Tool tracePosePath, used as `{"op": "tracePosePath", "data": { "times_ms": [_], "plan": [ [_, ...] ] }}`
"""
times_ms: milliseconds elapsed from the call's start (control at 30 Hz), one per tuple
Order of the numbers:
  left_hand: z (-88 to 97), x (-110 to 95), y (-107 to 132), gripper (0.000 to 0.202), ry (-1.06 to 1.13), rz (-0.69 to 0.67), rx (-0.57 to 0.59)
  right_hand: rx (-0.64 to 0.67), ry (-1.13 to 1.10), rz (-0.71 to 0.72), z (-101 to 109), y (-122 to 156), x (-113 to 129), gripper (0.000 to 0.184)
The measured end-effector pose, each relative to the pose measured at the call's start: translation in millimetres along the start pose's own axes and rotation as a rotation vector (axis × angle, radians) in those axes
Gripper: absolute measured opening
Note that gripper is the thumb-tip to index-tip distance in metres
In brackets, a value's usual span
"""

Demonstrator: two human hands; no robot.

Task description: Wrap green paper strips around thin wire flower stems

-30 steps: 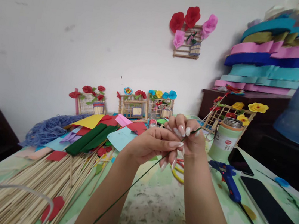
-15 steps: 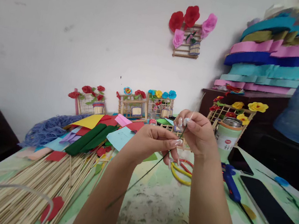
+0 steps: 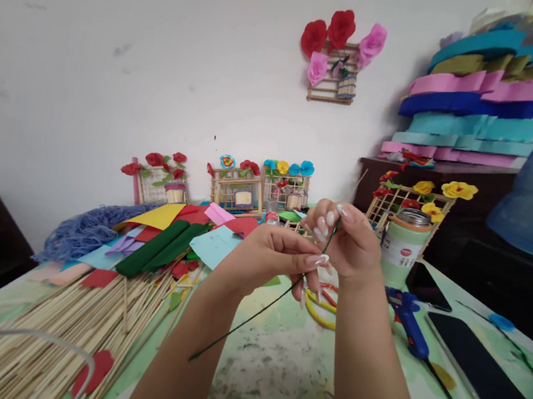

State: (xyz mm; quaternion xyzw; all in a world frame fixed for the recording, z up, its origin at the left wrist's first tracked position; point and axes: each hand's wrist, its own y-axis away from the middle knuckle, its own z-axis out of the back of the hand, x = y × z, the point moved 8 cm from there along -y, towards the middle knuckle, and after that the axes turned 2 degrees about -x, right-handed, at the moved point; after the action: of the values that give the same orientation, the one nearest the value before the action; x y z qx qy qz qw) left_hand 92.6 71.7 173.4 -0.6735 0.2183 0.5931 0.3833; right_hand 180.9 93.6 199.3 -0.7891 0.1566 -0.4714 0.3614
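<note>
Both hands are raised over the green table (image 3: 269, 375), pinching a thin dark green wire stem (image 3: 247, 321). My left hand (image 3: 270, 257) grips the stem between thumb and fingers near its upper part; the long free end slants down to the left. My right hand (image 3: 348, 239) is closed on the stem's top end, fingers curled, with the tip bent upward between the fingertips. Yellow-handled pliers (image 3: 321, 302) lie on the table just below the hands.
A heap of bamboo sticks (image 3: 53, 334) fills the left. Coloured paper sheets (image 3: 175, 229) and blue yarn (image 3: 84, 228) lie behind. A green jar (image 3: 403, 248), blue glue gun (image 3: 406, 319) and dark tablet (image 3: 482, 368) sit on the right. Flower frames (image 3: 258, 188) line the wall.
My right hand has turned and lifted a little, bending the stem's top end upward. The left hand has kept its pinch. The free end has swung slightly.
</note>
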Motion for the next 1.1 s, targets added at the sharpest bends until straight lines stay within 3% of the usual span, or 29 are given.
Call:
{"op": "tracePosePath", "data": {
  "times_ms": [300,533,633,767,833,933,1100],
  "plan": [
    [-2.5,-2,1,0.014,0.011,-0.018,0.015,0.177,-0.055,0.036,-9,2,-6,0.028],
    [-0.1,-3,1,0.014,-0.055,-0.018,-0.023,0.072,0.007,0.079,-7,0,2,0.021],
    [9.3,-6,3,0.014,-0.213,-0.058,-0.152,0.02,0.089,0.032,-4,-2,3,0.019],
    [25.1,-25,13,0.02,-0.801,-0.179,-0.477,-0.189,0.293,-0.065,15,-3,-3,0.015],
    [24.8,-31,15,0.022,-1.031,-0.221,-0.556,-0.267,0.361,-0.076,20,-2,-4,0.015],
    [26.8,-30,14,0.022,-1.106,-0.219,-0.604,-0.315,0.414,-0.054,19,-2,-1,0.016],
    [33.4,-26,13,0.017,-1.014,-0.16,-0.642,-0.346,0.497,-0.018,13,-1,7,0.016]
  ]
}}
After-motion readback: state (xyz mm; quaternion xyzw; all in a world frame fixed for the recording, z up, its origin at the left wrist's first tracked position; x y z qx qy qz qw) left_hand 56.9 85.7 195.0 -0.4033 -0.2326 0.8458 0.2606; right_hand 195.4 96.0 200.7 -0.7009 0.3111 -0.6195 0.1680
